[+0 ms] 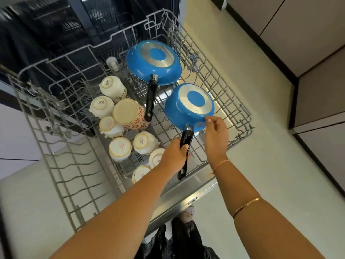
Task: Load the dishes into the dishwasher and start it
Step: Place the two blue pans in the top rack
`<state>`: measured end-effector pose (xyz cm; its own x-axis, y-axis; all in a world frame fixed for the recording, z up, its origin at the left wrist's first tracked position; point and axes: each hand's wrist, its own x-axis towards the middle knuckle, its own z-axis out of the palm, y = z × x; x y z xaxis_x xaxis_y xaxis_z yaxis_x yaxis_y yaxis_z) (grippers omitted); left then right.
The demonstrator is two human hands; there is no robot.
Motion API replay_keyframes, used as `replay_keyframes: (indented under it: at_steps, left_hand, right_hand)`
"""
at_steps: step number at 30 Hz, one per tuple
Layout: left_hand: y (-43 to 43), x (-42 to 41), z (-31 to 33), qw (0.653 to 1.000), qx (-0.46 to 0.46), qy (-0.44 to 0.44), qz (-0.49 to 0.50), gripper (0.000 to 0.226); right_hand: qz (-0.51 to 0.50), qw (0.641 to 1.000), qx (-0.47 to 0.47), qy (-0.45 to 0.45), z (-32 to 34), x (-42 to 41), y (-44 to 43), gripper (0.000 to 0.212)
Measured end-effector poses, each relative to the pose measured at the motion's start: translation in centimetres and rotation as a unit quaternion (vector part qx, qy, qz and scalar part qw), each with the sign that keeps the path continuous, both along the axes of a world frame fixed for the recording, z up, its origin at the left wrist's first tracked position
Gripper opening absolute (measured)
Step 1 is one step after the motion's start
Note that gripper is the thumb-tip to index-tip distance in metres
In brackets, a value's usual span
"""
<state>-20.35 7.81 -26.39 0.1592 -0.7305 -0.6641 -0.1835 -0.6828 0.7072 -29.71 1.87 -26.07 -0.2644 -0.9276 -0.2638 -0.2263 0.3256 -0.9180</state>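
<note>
The grey wire rack (231, 94) of the open dishwasher is pulled out over the lowered door. A blue saucepan (188, 107) lies upside down at the rack's right front. My left hand (174, 156) grips its black handle (184, 156). My right hand (216, 135) touches the pan's blue rim with its fingertips. Behind it a blue frying pan (153, 61) lies upside down, its black handle pointing toward me. Several white cups (101, 106) and a flower-patterned mug (130, 114) stand upside down in the rack's middle.
The dark dishwasher tub (56, 25) lies beyond the rack. The steel door edge (186, 199) is below my arms. Pale floor (261, 184) and cabinet fronts (308, 43) are to the right. The rack's left section (61, 165) holds bare tines.
</note>
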Motion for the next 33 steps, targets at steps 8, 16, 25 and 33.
replay_keyframes:
  at_steps: [8,16,25,33]
  left_hand:
    - [0.0,-1.1,0.0,0.942,-0.027,-0.293,-0.161,0.020]
    - [2.3,-1.0,0.2,0.928,0.007,-0.316,-0.196,0.024]
    - [4.2,-0.1,0.1,0.894,0.076,-0.359,-0.259,0.027]
    - [6.0,1.3,0.2,0.921,0.033,-0.322,-0.216,0.036]
  right_hand:
    - [0.081,0.993,0.081,-0.009,-1.1,2.0,2.0,0.073]
    - [0.154,0.975,0.113,0.109,-0.8,2.4,3.0,0.092]
    - [0.269,0.911,0.107,0.294,0.0,2.5,4.5,0.110]
    - [0.304,0.901,0.106,0.292,0.4,1.4,4.2,0.116]
